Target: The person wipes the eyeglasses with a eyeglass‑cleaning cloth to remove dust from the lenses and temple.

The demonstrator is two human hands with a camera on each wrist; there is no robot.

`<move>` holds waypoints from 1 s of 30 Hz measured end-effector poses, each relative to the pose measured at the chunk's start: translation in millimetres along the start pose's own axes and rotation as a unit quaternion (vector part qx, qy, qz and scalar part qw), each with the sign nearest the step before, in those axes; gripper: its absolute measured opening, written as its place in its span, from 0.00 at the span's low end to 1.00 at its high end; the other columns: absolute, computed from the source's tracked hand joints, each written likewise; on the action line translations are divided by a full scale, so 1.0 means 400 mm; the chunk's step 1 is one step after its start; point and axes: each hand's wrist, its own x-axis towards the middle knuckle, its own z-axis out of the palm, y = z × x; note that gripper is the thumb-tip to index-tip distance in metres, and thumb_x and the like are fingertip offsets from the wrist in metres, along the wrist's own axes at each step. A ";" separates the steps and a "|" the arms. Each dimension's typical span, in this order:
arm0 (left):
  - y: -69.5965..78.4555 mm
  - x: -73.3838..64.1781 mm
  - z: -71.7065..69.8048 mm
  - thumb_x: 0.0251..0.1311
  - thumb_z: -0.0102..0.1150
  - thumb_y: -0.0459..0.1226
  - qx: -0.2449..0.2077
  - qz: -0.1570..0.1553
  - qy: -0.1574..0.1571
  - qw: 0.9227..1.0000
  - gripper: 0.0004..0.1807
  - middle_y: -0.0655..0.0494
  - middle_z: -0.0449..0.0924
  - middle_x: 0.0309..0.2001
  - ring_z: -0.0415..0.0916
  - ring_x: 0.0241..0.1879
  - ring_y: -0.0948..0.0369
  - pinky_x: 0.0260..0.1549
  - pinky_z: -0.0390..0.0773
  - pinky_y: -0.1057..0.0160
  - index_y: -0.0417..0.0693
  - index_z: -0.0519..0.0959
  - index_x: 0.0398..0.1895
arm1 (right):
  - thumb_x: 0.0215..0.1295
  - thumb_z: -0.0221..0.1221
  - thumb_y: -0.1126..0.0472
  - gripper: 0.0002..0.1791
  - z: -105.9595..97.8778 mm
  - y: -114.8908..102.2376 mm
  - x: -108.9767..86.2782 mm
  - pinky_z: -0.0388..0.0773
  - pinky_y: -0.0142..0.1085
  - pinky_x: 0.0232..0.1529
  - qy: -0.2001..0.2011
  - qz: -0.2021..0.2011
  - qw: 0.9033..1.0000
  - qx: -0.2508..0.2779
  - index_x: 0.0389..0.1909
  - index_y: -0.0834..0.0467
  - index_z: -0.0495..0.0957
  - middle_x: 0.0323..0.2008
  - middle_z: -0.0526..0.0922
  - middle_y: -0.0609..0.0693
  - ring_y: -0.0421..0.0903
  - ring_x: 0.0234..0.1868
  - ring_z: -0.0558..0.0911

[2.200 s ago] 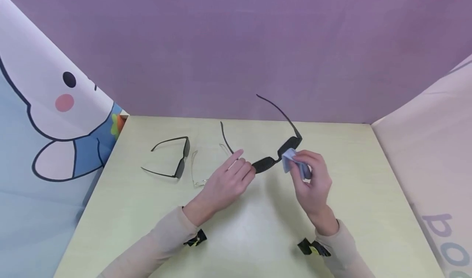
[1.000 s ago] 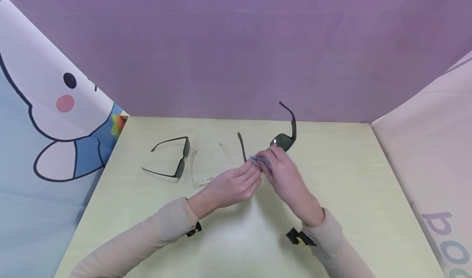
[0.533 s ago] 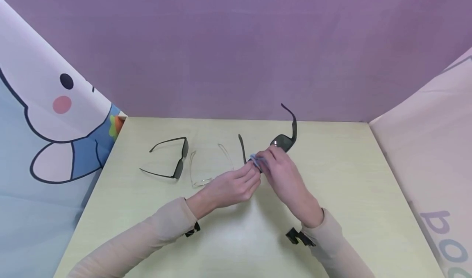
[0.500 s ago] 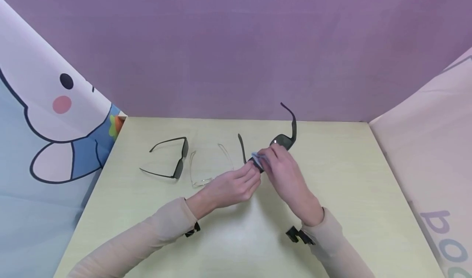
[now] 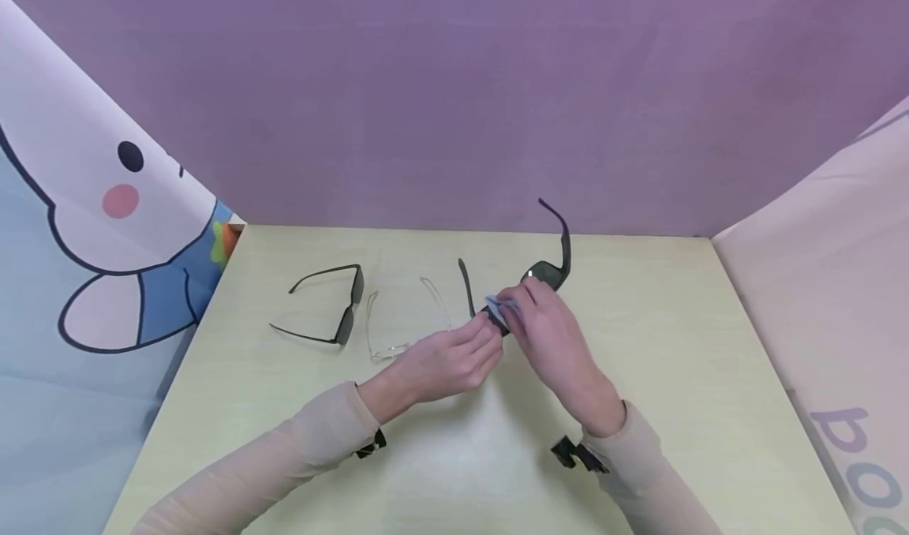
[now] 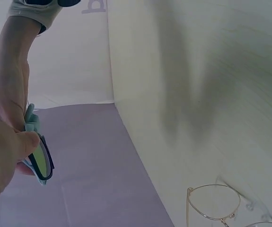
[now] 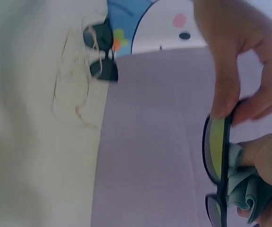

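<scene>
My left hand [image 5: 443, 361] pinches one end of a pair of black sunglasses [image 5: 547, 273] held above the table, temples unfolded and pointing away. A folded light-blue cloth [image 5: 499, 306] is gripped by my right hand [image 5: 559, 353] and lies against the lens nearer the left hand. In the right wrist view, the left thumb and fingers pinch the frame's [image 7: 224, 156] outer corner, with the bunched cloth [image 7: 249, 194] on the lens's far side. The left wrist view shows cloth on both sides of the lens [image 6: 42, 158]. The right hand partly covers the middle of the sunglasses.
On the pale table [image 5: 675, 361], a second pair of black sunglasses [image 5: 348, 306] lies at the left with its temples open. Thin wire-framed glasses [image 5: 389, 352] lie beside it, partly behind the left hand. A purple backdrop [image 5: 454, 109] stands along the back edge.
The right hand has brought the cloth leftward from near the bridge onto the left-hand lens. The sunglasses have turned and shifted slightly. Over the last half second, the cloth has moved only slightly on the lens.
</scene>
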 end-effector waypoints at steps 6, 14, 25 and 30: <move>-0.003 0.001 0.001 0.72 0.43 0.28 0.003 -0.005 0.010 1.000 0.15 0.53 0.84 0.43 0.80 0.48 0.57 0.62 0.77 0.61 0.43 0.83 0.43 | 0.66 0.67 0.70 0.08 -0.004 -0.007 -0.003 0.84 0.39 0.37 -0.020 0.010 0.999 0.034 0.44 0.64 0.82 0.38 0.81 0.53 0.48 0.38 0.81; -0.005 -0.003 0.001 0.72 0.42 0.28 -0.004 -0.003 0.013 1.000 0.16 0.53 0.84 0.44 0.80 0.49 0.57 0.62 0.77 0.61 0.45 0.83 0.43 | 0.64 0.69 0.70 0.08 -0.001 -0.006 -0.004 0.82 0.40 0.36 -0.002 0.001 1.000 0.000 0.43 0.65 0.82 0.36 0.80 0.53 0.50 0.36 0.79; -0.004 -0.006 0.004 0.71 0.41 0.27 -0.015 -0.006 0.021 1.000 0.16 0.52 0.83 0.42 0.80 0.46 0.58 0.61 0.78 0.61 0.43 0.82 0.41 | 0.63 0.69 0.71 0.08 -0.001 -0.012 -0.009 0.84 0.38 0.36 -0.010 -0.009 1.000 0.019 0.42 0.65 0.83 0.37 0.80 0.52 0.48 0.37 0.81; -0.005 -0.008 0.003 0.73 0.42 0.27 -0.023 -0.001 0.011 1.000 0.17 0.53 0.85 0.45 0.81 0.51 0.57 0.63 0.77 0.60 0.46 0.84 0.43 | 0.65 0.69 0.70 0.09 -0.007 -0.003 -0.010 0.83 0.39 0.35 -0.008 0.015 1.000 0.003 0.43 0.64 0.81 0.36 0.79 0.53 0.48 0.36 0.79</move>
